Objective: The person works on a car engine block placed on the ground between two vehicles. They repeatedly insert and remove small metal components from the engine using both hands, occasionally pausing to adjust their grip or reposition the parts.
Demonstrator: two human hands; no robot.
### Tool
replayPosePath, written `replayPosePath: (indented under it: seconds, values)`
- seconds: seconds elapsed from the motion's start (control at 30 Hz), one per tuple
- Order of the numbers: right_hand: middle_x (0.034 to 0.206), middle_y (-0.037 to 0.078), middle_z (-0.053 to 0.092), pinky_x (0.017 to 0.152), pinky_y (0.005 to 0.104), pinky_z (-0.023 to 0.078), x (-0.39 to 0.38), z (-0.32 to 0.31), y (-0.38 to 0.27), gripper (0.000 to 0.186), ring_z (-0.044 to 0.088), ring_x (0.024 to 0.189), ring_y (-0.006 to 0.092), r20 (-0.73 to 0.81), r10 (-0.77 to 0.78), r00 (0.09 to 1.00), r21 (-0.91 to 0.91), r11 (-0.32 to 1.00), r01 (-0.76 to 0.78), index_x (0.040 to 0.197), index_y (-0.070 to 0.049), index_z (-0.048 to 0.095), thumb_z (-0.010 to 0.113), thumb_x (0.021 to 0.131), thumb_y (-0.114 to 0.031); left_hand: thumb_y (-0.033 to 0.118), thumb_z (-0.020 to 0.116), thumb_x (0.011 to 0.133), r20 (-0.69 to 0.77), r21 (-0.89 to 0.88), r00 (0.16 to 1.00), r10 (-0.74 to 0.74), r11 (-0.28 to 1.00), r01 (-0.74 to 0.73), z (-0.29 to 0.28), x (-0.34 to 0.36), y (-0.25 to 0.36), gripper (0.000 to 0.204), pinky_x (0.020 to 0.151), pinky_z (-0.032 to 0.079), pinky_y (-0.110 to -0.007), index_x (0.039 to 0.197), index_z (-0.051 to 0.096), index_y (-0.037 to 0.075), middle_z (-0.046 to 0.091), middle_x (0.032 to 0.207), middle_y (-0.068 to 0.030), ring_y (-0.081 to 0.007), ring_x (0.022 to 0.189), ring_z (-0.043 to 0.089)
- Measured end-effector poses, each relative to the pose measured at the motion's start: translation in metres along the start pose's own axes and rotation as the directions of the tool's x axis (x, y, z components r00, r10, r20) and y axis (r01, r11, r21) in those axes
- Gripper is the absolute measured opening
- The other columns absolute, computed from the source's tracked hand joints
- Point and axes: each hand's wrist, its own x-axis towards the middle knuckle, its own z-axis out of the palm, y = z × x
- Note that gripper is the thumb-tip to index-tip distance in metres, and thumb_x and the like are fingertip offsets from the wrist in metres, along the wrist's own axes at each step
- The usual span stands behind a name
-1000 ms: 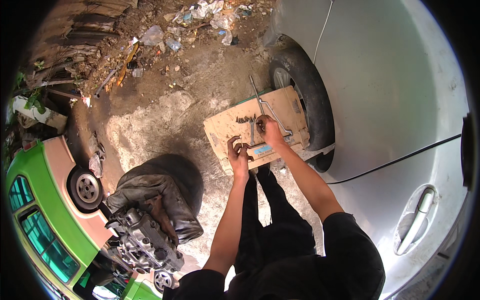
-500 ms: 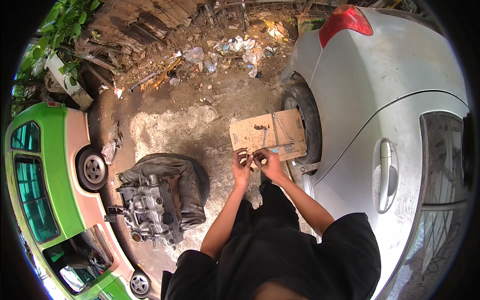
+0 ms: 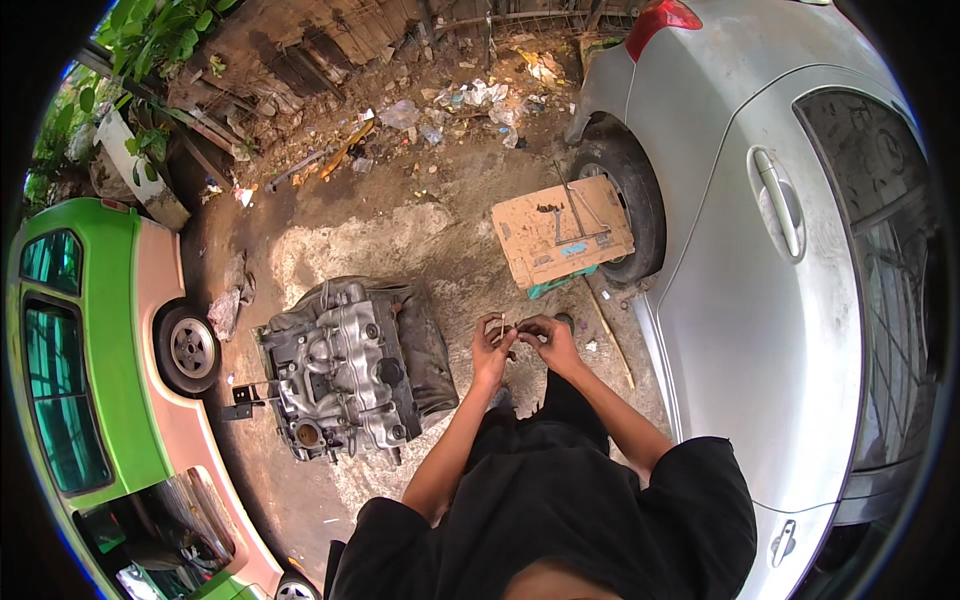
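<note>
Slim pale rod-like piece [image 3: 503, 325]: standing near frame centre, being pinched by curled fingers of the bare left hand [image 3: 489, 352]. Bare right hand [image 3: 553, 345]: curling its fingers alongside; any hold cannot be told. Brown cardboard sheet [image 3: 522, 240]: lying upper right of centre, carrying grey metal tools [image 3: 582, 238].
</note>
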Motion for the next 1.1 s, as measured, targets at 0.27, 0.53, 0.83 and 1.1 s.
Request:
replayPosePath:
  seconds: [0.27,0.53,0.83,1.1]
  values:
    - [0.103,0.010,0.072,0.085,0.0333,0.059,-0.102,0.095,-0.014,0.022,0.071,0.096,0.0175,0.061,0.039,0.997,0.027,0.999,-0.040,0.112,0.003,0.070,0.073,0.091,0.001,0.016,0.075,0.095,0.086,0.112,0.996,0.024,0.993,-0.033,-0.103,-0.111,-0.015,0.048,0.060,0.050,-0.026,0.133,0.046,0.011,0.069,0.100,-0.0063,-0.0115,0.085,0.063]
    - [0.098,0.011,0.074,0.080,0.0347,0.059,-0.157,0.148,-0.041,0.026,0.073,0.090,0.0218,0.000,-0.019,1.000,0.065,0.998,0.019,0.110,-0.001,0.073,0.079,0.086,-0.006,0.011,0.074,0.095,0.316,0.215,0.949,0.007,0.974,-0.078,-0.174,-0.151,-0.012,0.047,0.059,0.049,-0.025,0.133,0.046,0.010,0.071,0.103,-0.0072,-0.0109,0.085,0.063]
    - [0.097,0.011,0.076,0.084,0.0340,0.057,-0.215,0.272,-0.047,0.017,0.073,0.093,0.0183,-0.047,0.053,0.997,0.300,0.953,-0.036,0.102,0.004,0.071,0.076,0.091,-0.007,0.004,0.073,0.094,0.233,0.084,0.971,0.056,0.993,-0.078,-0.270,-0.228,-0.005,0.047,0.065,0.049,-0.026,0.132,0.047,0.010,0.068,0.107,-0.0078,-0.0115,0.088,0.061]
    - [0.097,0.010,0.076,0.085,0.0296,0.057,-0.260,0.407,-0.073,0.013,0.072,0.093,0.0160,0.005,0.100,0.995,0.408,0.908,-0.093,0.103,0.004,0.070,0.073,0.092,-0.003,0.003,0.077,0.091,0.030,0.077,0.996,0.089,0.993,-0.091,-0.384,-0.311,0.010,0.055,0.066,0.050,-0.024,0.135,0.044,0.011,0.070,0.108,-0.0089,-0.0095,0.085,0.063]
